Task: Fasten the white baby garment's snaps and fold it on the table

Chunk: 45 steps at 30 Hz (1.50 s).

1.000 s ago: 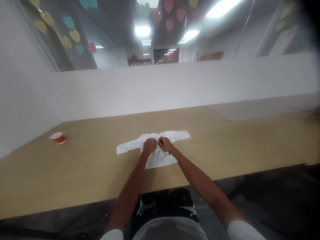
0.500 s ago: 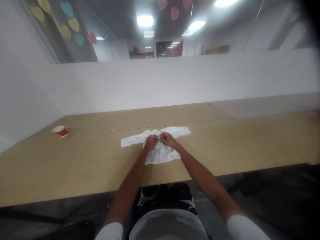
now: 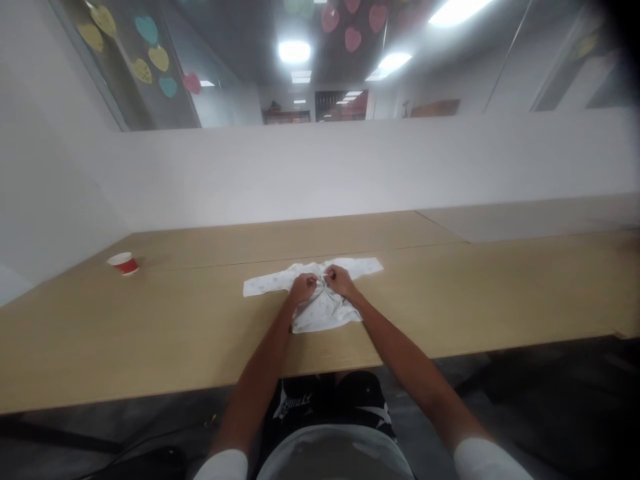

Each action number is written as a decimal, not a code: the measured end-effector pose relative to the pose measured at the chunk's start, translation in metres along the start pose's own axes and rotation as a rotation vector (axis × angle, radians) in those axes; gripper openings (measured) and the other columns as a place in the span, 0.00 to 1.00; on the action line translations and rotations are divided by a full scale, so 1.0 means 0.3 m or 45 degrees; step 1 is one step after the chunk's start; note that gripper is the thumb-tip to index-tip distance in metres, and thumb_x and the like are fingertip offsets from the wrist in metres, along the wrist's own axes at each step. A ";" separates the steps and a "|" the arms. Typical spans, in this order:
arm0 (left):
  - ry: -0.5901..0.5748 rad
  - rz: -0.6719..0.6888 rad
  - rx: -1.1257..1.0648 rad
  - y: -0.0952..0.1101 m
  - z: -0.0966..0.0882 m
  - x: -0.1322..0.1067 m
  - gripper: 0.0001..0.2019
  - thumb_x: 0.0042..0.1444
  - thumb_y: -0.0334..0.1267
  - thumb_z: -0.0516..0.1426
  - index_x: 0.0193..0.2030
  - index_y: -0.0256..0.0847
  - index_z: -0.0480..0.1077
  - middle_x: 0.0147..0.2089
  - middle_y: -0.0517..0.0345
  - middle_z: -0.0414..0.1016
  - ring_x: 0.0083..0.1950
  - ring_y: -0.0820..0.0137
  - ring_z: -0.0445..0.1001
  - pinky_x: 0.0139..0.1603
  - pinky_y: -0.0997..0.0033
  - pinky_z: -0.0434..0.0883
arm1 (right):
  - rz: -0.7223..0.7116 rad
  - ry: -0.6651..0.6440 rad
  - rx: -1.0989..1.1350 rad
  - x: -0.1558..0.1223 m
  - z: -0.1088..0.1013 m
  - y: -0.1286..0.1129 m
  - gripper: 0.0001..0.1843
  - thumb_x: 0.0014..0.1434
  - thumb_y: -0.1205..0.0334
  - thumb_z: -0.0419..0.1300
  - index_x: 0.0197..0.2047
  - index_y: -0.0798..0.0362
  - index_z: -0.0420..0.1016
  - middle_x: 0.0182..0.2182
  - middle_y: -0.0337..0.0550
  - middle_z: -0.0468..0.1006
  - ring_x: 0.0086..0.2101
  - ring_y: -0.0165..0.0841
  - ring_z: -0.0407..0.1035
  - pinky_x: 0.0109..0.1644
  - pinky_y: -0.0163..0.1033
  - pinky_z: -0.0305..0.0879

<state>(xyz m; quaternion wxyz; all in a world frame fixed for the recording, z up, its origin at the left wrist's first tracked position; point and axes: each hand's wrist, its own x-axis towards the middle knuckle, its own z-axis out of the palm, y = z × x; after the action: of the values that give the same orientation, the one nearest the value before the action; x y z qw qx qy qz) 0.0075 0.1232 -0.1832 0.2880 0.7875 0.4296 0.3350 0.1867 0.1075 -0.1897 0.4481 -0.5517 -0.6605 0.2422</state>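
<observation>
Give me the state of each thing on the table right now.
baby shirt: lying flat on the table, sleeves spread, bunched at the middle.
left hand: closed, pinching the shirt's middle.
right hand: closed, pinching the shirt right beside the left hand.
paper cup: upright, far to the left, untouched.

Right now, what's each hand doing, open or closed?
Left hand: closed, pinching the front of the shirt.
Right hand: closed, pinching the shirt right beside the left.
</observation>
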 end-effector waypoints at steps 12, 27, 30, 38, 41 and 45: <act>-0.096 -0.053 0.411 0.034 -0.057 -0.039 0.16 0.61 0.31 0.52 0.54 0.32 0.71 0.51 0.43 0.75 0.50 0.57 0.73 0.55 0.60 0.69 | 0.055 -0.089 -0.066 0.000 -0.005 -0.005 0.03 0.50 0.70 0.64 0.29 0.58 0.72 0.27 0.39 0.73 0.28 0.30 0.65 0.34 0.31 0.58; -0.381 0.168 0.136 0.079 -0.070 -0.064 0.06 0.50 0.33 0.66 0.36 0.39 0.77 0.42 0.55 0.74 0.44 0.63 0.72 0.46 0.69 0.69 | -0.095 -0.752 -0.177 -0.047 -0.097 -0.042 0.12 0.45 0.58 0.67 0.23 0.58 0.71 0.21 0.34 0.68 0.24 0.26 0.59 0.27 0.30 0.50; -0.335 0.223 0.195 0.065 -0.061 -0.049 0.03 0.52 0.29 0.62 0.34 0.38 0.76 0.39 0.55 0.74 0.42 0.65 0.71 0.44 0.69 0.67 | -0.194 -0.747 -0.169 -0.032 -0.097 -0.018 0.08 0.47 0.62 0.64 0.26 0.58 0.73 0.23 0.35 0.70 0.26 0.26 0.61 0.29 0.30 0.53; -0.049 0.223 0.152 0.034 -0.030 -0.020 0.03 0.52 0.26 0.59 0.31 0.36 0.71 0.33 0.58 0.74 0.35 0.67 0.70 0.38 0.70 0.65 | -0.309 -0.559 0.137 0.011 -0.093 0.043 0.21 0.51 0.46 0.58 0.28 0.59 0.70 0.23 0.39 0.65 0.25 0.27 0.57 0.29 0.31 0.52; -0.138 0.221 0.136 0.023 -0.026 -0.018 0.08 0.56 0.26 0.55 0.36 0.36 0.76 0.38 0.55 0.78 0.39 0.66 0.74 0.42 0.70 0.67 | -0.283 -0.573 0.202 0.010 -0.080 0.050 0.23 0.51 0.44 0.59 0.32 0.59 0.73 0.25 0.40 0.66 0.26 0.27 0.58 0.30 0.31 0.53; -0.176 0.208 0.191 0.000 -0.016 -0.013 0.11 0.55 0.25 0.54 0.37 0.36 0.78 0.41 0.53 0.79 0.44 0.63 0.75 0.48 0.67 0.69 | -0.265 -0.561 0.211 -0.002 -0.074 0.039 0.20 0.51 0.48 0.61 0.33 0.60 0.74 0.26 0.41 0.69 0.28 0.28 0.61 0.32 0.31 0.55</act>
<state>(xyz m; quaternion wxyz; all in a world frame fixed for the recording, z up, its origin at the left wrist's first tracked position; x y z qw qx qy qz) 0.0023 0.1206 -0.1813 0.2288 0.8605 0.3670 0.2692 0.2119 0.1064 -0.1886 0.3596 -0.3762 -0.7731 0.3625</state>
